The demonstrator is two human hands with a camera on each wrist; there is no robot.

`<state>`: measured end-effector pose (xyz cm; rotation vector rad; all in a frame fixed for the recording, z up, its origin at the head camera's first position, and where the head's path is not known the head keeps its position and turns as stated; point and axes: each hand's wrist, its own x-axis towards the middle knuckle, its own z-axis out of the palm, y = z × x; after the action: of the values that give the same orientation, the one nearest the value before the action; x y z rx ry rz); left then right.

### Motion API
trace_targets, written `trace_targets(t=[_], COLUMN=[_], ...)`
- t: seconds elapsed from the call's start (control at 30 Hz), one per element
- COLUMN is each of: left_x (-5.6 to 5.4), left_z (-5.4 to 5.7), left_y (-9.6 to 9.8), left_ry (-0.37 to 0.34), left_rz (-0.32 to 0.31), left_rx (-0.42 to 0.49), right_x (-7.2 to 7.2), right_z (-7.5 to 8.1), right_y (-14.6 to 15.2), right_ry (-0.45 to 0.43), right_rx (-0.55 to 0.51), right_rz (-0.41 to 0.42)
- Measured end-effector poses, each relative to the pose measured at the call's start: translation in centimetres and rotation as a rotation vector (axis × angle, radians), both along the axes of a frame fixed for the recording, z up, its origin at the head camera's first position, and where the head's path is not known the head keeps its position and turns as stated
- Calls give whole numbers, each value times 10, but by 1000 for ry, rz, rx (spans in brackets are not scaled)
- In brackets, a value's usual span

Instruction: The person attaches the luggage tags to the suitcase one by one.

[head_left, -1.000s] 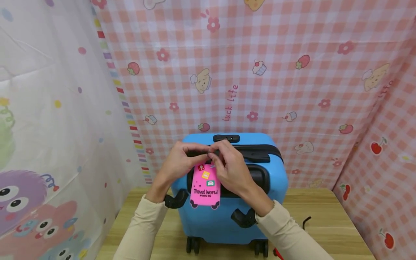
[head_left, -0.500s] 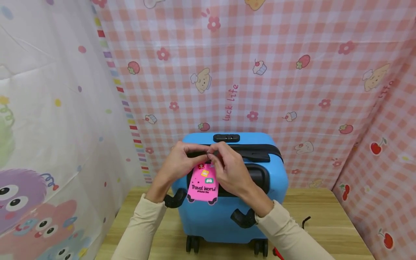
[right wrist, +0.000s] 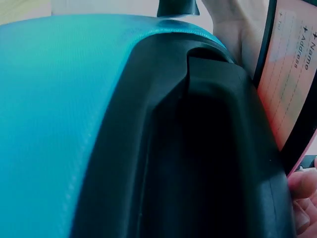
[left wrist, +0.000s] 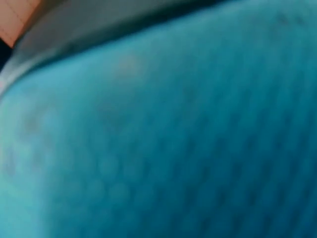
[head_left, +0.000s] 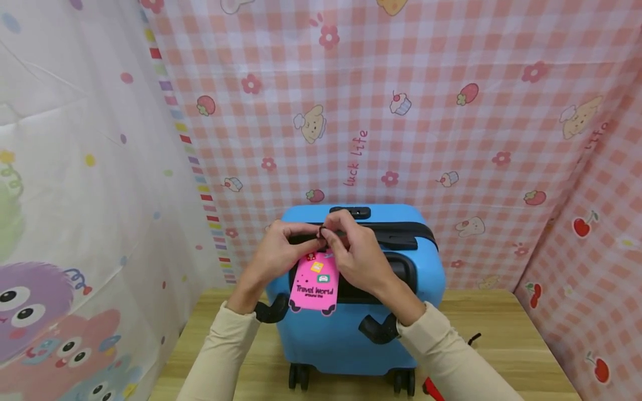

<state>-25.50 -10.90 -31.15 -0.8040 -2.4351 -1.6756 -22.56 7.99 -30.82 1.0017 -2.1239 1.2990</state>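
Note:
A pink luggage tag [head_left: 313, 301] printed with "Travel around the World" hangs in front of the blue suitcase [head_left: 346, 345] in the head view. My left hand [head_left: 275, 253] pinches the tag's dark strap [head_left: 321, 230] from the left, thumb and index finger at the tag's top. From the right, my right hand [head_left: 365, 259] pinches the strap with bent fingers, mostly hiding it. Behind the tag is the suitcase's black side handle [head_left: 403, 273]. The right wrist view shows the tag's back [right wrist: 292, 64], with Name and Address lines, beside the handle. Blurred blue shell fills the left wrist view.
The suitcase stands on its wheels [head_left: 403, 381] on a wooden tabletop [head_left: 491, 328]. On top are a black carry handle [head_left: 396, 239] and a lock [head_left: 356, 213]. A red item [head_left: 432, 389] lies partly behind the right sleeve. Patterned cloths [head_left: 431, 139] hang behind and at the sides.
The tag's lower end has swung slightly left and up. My right fingers have shifted a little upward along the strap, and more of the dark strap shows between the hands.

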Motion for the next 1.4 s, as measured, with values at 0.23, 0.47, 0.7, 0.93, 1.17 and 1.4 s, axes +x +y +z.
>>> trace_targets(t=[0.23,0.47,0.7,0.93,1.17,1.4], left_x=[-3,-5,-5,-3,-1,-1], left_z=[2,4,3,1,-1,-3], left_y=[-4,-5,-5,-6,-6,-5], left_ry=[6,-9,22,28,25,9], left_rz=[-17,-50,-75,-89,-84,-74], left_rx=[-31,-21,-13,-15,-4,-16], right_x=[-1,-1,-1,0,0,0], right_z=[0,4,5,3,2,1], right_y=[2,6,6,7,7,7], right_ry=[-139,-226,-227,-235,-273,-285], right_rx=[-58,-112,-133,-142,-167,-173], right_rz=[18,11,4,-15,-37,-37])
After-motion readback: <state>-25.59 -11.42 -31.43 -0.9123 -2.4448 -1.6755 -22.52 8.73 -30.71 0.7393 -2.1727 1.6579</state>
